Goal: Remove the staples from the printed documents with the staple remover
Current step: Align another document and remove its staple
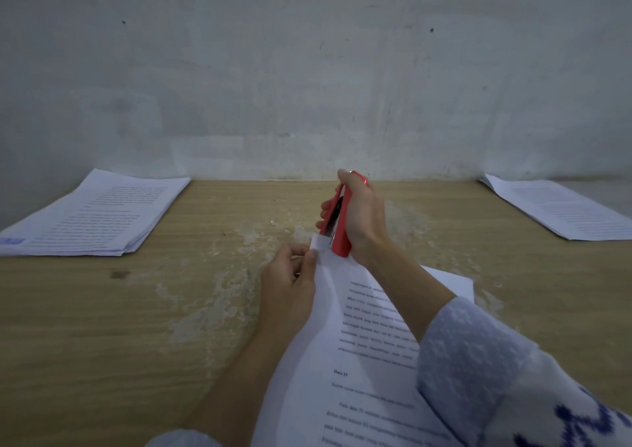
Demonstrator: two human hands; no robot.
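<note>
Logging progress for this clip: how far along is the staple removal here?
Mid-job. In hand: the right hand grips the red staple remover at a corner of the document, which the left hand pinches. The left stack and right stack lie untouched; which is finished cannot be told.

The light is dim and even with a cool, bluish cast; the wall (307, 70) looks grey and mottled, and no glare or hard shadow falls on the counter (102, 310), so the light's source cannot be told. The wide lens bends the edges, so the counter's far edge bows and the paper stacks (92, 214) at both sides splay outward. Detail is soft throughout: printed lines on the pages smear into grey bands, and the sleeve (496, 371) at lower right is blurred.
</note>
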